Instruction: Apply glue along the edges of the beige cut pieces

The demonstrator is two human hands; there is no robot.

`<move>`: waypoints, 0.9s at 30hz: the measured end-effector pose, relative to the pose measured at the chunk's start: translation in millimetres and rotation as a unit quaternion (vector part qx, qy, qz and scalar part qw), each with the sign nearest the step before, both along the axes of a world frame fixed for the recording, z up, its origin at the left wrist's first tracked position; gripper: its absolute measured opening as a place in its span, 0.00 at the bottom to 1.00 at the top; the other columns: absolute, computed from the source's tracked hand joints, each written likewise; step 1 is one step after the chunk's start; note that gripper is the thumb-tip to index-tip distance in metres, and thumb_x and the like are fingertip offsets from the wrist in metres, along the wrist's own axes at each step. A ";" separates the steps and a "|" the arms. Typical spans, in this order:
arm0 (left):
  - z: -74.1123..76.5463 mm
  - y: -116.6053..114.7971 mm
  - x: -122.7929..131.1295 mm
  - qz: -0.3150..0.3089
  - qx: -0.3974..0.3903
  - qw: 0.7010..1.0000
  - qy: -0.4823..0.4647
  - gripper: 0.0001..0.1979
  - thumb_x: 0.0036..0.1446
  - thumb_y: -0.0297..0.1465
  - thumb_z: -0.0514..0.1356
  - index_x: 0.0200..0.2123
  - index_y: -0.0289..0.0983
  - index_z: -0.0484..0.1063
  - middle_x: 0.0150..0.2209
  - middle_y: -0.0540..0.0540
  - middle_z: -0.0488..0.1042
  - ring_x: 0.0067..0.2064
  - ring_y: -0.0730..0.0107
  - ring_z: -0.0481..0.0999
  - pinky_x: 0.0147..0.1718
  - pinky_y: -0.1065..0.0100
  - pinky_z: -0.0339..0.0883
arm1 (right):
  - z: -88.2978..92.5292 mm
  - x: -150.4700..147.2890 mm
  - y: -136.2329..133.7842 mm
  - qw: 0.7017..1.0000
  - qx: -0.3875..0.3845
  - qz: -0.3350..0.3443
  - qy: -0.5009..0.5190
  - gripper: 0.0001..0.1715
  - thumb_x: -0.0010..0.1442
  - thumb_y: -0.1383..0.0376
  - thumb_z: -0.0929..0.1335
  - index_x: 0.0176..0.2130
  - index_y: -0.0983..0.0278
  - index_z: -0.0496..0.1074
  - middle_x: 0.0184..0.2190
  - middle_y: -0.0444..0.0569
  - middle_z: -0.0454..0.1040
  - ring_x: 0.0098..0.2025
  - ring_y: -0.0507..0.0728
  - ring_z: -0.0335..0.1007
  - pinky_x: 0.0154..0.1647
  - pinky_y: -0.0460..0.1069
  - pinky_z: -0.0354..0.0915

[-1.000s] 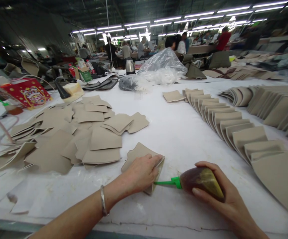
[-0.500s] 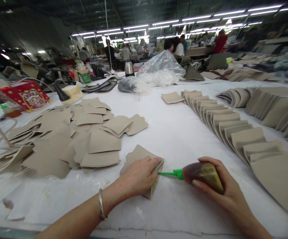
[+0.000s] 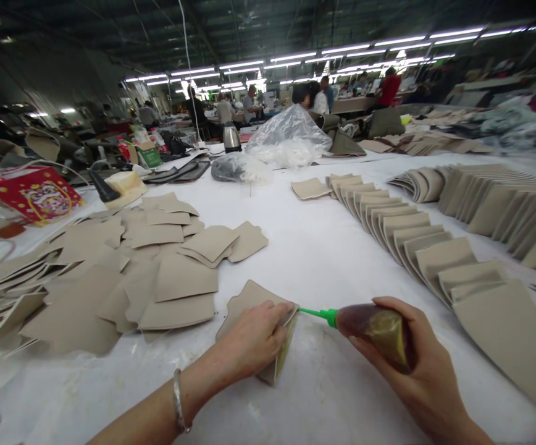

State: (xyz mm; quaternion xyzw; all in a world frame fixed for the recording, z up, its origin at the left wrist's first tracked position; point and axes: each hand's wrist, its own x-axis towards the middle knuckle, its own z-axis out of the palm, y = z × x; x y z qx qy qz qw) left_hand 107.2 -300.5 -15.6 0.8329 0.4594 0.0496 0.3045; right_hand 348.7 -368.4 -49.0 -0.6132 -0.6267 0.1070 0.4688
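Two-handedly working toward the table [image 3: 314, 259]'s front edge: pressing left hand [image 3: 259, 334] onto beige piece [image 3: 252, 298] (cannot tell if pinching), gripping squeeze bottle [image 3: 374, 330] in right hand [image 3: 428, 364], ideally drawing green nozzle [image 3: 317, 313] evenly along the piece's margin.

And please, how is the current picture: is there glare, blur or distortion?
In the head view, ceiling lights burn white beneath a dark roof; there too, distant people look soft, while left hand, right hand and bottle look clearer; also there, the lower-right beige panel seems stretched, perhaps by the lens.
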 end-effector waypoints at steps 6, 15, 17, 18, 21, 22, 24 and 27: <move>-0.5 0.2 0.5 0.002 0.004 1.000 -0.004 0.24 0.59 0.28 0.48 0.58 0.43 0.67 0.50 0.45 0.75 0.51 0.58 0.74 0.52 0.60 0.65 | 13.2 -3.6 -10.5 0.993 -0.081 -0.041 0.069 0.28 0.54 0.47 0.72 0.49 0.56 0.67 0.42 0.46 0.72 0.41 0.62 0.71 0.44 0.55 0.67; -2.8 3.4 -4.3 0.028 -0.020 0.999 -0.027 0.25 0.56 0.32 0.54 0.58 0.44 0.68 0.36 0.49 0.77 0.38 0.62 0.75 0.39 0.65 0.67 | 9.5 34.3 -0.9 0.753 -0.212 0.002 0.623 0.18 0.49 0.55 0.76 0.41 0.56 0.79 0.45 0.51 0.79 0.44 0.68 0.77 0.38 0.56 0.77; -1.4 2.2 -6.3 0.046 -0.039 0.997 -0.045 0.22 0.59 0.34 0.53 0.56 0.44 0.69 0.33 0.50 0.76 0.33 0.64 0.74 0.36 0.66 0.67 | 15.2 32.2 1.6 0.698 -0.215 -0.056 0.681 0.16 0.49 0.56 0.75 0.39 0.56 0.80 0.46 0.51 0.79 0.39 0.65 0.79 0.33 0.53 0.77; -0.6 1.6 -8.1 0.066 -0.036 0.996 -0.050 0.20 0.60 0.35 0.52 0.55 0.43 0.70 0.34 0.50 0.75 0.33 0.65 0.74 0.36 0.66 0.67 | 19.8 29.5 2.6 0.676 -0.217 -0.084 0.700 0.15 0.50 0.55 0.74 0.39 0.56 0.80 0.48 0.50 0.78 0.36 0.64 0.79 0.30 0.52 0.77; 0.8 2.0 -17.5 0.172 0.054 0.984 -0.001 0.20 0.61 0.36 0.52 0.54 0.39 0.69 0.44 0.44 0.74 0.41 0.62 0.75 0.43 0.64 0.65 | 35.2 21.9 4.8 0.629 -0.221 -0.144 0.731 0.16 0.51 0.54 0.70 0.39 0.56 0.79 0.50 0.51 0.76 0.30 0.62 0.78 0.21 0.47 0.74; 0.5 3.3 -21.8 0.209 0.089 0.973 0.036 0.21 0.61 0.36 0.52 0.56 0.37 0.67 0.47 0.41 0.72 0.44 0.59 0.74 0.45 0.63 0.65 | 38.5 21.4 5.4 0.619 -0.224 -0.150 0.738 0.17 0.52 0.53 0.69 0.40 0.56 0.79 0.50 0.52 0.76 0.30 0.61 0.78 0.19 0.46 0.73; -1.8 7.9 -31.1 0.261 0.111 0.953 0.106 0.24 0.59 0.36 0.54 0.57 0.33 0.64 0.50 0.36 0.70 0.48 0.54 0.73 0.46 0.60 0.64 | 39.1 25.0 6.6 0.603 -0.233 -0.132 0.751 0.22 0.53 0.49 0.68 0.41 0.58 0.80 0.46 0.57 0.77 0.30 0.60 0.78 0.20 0.44 0.72; -7.4 17.0 -43.3 0.269 0.054 0.955 0.108 0.19 0.53 0.36 0.59 0.47 0.35 0.69 0.41 0.41 0.74 0.43 0.56 0.74 0.41 0.63 0.64 | 25.4 39.4 10.0 0.665 -0.211 -0.021 0.716 0.31 0.56 0.43 0.65 0.43 0.64 0.80 0.39 0.62 0.76 0.31 0.58 0.76 0.25 0.42 0.73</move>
